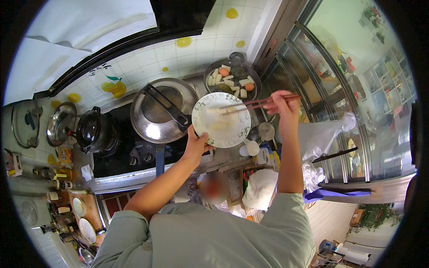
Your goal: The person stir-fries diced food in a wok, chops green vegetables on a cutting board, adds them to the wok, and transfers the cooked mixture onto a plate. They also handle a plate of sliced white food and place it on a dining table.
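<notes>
My left hand grips the lower left rim of a white plate with a leafy border. My right hand holds reddish-brown chopsticks, their tips over the plate. Pale food pieces lie on it, slightly blurred. Behind the plate stands a dark round pan with several white cylindrical pieces and two brown eggs. Left of the plate, a domed metal lid with a black handle covers a pan on the hob.
A black lidded pot stands on the black gas hob at the left. White cups sit just below the plate's right side. A clear plastic bag hangs by the glass sliding door at the right.
</notes>
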A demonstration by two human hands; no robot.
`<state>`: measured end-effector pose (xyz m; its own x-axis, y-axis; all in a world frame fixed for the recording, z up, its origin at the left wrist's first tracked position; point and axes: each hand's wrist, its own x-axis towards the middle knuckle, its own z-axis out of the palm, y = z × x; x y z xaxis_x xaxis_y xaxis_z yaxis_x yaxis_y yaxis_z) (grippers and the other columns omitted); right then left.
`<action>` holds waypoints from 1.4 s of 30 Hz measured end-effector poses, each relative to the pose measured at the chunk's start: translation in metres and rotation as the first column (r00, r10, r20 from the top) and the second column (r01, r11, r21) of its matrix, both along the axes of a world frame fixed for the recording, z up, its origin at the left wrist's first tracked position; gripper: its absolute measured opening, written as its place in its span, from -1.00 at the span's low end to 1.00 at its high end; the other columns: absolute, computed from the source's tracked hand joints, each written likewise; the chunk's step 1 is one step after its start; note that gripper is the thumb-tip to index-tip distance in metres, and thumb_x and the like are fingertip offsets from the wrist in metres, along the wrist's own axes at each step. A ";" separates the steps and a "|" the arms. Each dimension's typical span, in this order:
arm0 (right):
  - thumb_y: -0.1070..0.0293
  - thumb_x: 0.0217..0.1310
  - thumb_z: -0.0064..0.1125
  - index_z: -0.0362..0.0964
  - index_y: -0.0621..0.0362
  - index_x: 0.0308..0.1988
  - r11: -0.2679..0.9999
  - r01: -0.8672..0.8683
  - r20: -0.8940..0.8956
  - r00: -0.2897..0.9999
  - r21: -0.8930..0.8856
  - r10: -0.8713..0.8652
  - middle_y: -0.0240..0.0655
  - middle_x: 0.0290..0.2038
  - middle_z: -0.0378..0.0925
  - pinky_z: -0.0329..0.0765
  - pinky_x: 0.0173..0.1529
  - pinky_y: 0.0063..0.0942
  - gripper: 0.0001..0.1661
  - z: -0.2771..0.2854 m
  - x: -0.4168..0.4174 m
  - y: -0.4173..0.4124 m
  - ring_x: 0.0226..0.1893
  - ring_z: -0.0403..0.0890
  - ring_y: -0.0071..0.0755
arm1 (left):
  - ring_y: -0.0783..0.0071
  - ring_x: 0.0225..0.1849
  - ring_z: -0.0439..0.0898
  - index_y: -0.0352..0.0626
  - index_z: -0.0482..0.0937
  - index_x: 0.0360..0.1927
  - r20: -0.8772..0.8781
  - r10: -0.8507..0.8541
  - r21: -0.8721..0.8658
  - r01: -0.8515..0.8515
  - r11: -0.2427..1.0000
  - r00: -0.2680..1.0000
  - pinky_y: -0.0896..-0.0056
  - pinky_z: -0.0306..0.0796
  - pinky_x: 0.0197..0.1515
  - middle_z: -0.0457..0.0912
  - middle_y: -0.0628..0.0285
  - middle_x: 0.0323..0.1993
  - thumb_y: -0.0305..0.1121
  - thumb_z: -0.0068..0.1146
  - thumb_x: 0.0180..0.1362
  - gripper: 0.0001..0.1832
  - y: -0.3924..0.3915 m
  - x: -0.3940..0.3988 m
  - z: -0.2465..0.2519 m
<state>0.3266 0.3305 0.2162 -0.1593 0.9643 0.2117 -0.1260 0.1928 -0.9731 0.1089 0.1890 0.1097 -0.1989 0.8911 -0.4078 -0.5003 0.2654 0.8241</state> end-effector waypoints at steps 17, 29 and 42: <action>0.37 0.15 0.16 0.47 0.20 -0.29 0.934 0.195 0.322 0.901 0.301 -0.291 -0.23 -0.48 0.57 0.51 -0.42 -0.46 -0.86 -0.151 -0.077 0.201 -0.51 0.63 -0.44 | 0.26 0.02 0.49 0.07 -0.11 0.26 0.007 -0.015 -0.005 0.015 1.000 1.000 0.16 0.53 -0.08 0.29 0.12 0.14 -0.44 -0.15 0.27 -0.44 -0.015 -0.003 0.006; 0.47 0.16 0.11 0.38 0.37 -0.33 0.884 0.434 -0.222 0.857 -0.174 -0.464 -0.14 -0.39 0.52 0.66 -0.40 -0.46 -0.85 -0.174 -0.035 0.199 -0.49 0.60 -0.32 | 0.30 -0.04 0.50 0.04 -0.07 0.23 -0.018 0.019 -0.032 -0.020 0.999 1.000 0.23 0.51 -0.12 0.33 0.11 0.09 -0.47 -0.20 0.26 -0.49 0.002 -0.001 0.012; 0.40 0.17 0.12 0.43 0.29 -0.25 0.982 0.188 -0.126 0.974 0.008 -0.186 -0.26 -0.41 0.57 0.52 -0.41 -0.57 -0.81 0.000 0.039 -0.013 -0.44 0.63 -0.39 | 0.32 -0.14 0.54 -0.01 -0.06 0.18 0.011 0.068 0.041 -0.069 0.997 0.998 0.27 0.53 -0.22 0.36 0.07 0.05 -0.49 -0.23 0.28 -0.54 0.009 0.000 0.022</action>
<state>0.3661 0.3174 0.2162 0.0520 0.9700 0.2373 -0.2057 0.2430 -0.9480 0.1088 0.1975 0.1314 -0.2566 0.8917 -0.3729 -0.5238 0.1959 0.8290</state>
